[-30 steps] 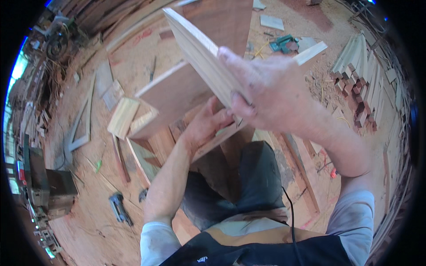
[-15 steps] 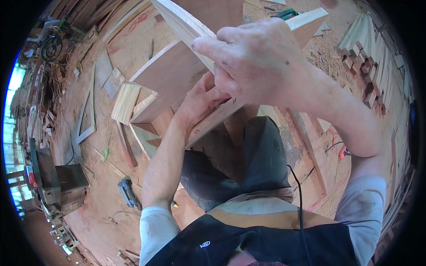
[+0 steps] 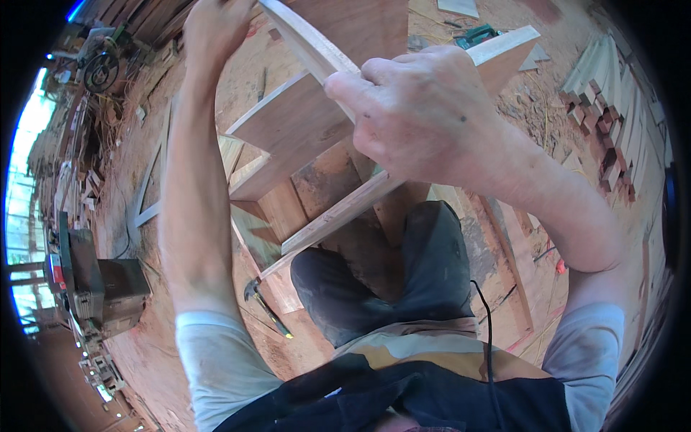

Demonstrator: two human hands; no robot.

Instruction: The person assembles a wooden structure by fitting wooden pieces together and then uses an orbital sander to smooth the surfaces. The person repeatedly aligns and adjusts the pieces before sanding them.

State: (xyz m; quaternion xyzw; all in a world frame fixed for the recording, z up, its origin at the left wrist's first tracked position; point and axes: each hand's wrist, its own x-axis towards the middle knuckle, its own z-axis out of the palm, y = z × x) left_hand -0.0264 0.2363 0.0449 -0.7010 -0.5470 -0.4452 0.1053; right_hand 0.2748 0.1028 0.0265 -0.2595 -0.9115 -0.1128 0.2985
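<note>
Head view: the left hand (image 3: 212, 32) has let go of the underside of the wooden frame (image 3: 309, 137) and now reaches up to its far top edge; can't tell if it's actually gripping. The right hand (image 3: 425, 108) stays clenched on the pale curved slat (image 3: 306, 43). The frame sits over the knees, a hammer (image 3: 266, 306) on the floor below.

The right hand (image 3: 425, 115) sits on the upper edge of the curved wooden strip (image 3: 309, 43), in front of the flat board (image 3: 295, 122). The left hand (image 3: 212, 29) reaches higher, at the strip's far end as far as I can tell. Below them a long batten (image 3: 338, 216) slants across the person's knees. A hammer (image 3: 266, 306) lies on the floor (image 3: 151, 345) by the left knee, a machine (image 3: 101, 284) stands far left, and stacked wood blocks (image 3: 604, 115) lie at right.
</note>
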